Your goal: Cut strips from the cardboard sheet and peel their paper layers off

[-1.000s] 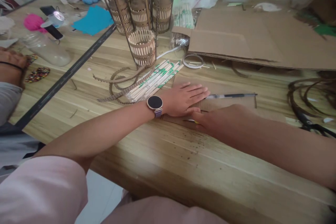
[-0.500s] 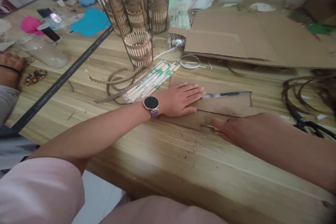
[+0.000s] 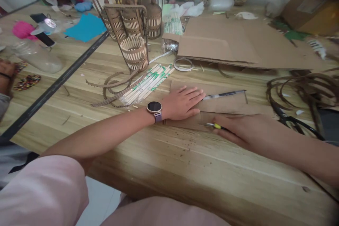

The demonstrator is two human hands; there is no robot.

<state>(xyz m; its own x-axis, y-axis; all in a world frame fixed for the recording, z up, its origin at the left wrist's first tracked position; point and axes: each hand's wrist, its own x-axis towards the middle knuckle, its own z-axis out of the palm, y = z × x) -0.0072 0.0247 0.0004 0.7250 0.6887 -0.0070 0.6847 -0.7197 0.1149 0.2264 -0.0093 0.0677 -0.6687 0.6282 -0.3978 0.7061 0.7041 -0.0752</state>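
Note:
My left hand (image 3: 184,103) lies flat with its fingers spread on a piece of brown cardboard (image 3: 227,105), pressing it to the wooden table. My right hand (image 3: 242,129) is closed around a utility knife (image 3: 217,126) with a yellow and dark body. The knife's blade end points left and lies at the lower strip of the cardboard, just below my left fingers. A dark pen (image 3: 230,94) rests on the cardboard beyond my left fingertips. A long slit runs across the piece between my hands.
Wrapped sticks (image 3: 148,84) and curled cardboard strips (image 3: 111,88) lie behind my left wrist. Small stick-and-cardboard lanterns (image 3: 134,53) stand farther back. A large cardboard sheet (image 3: 212,42) lies behind, scissors (image 3: 293,122) at right. Another person's hand (image 3: 5,69) is at far left.
The camera view has shifted slightly. My right hand has turned a little, so more of the knife shows. My left hand stays flat on the cardboard.

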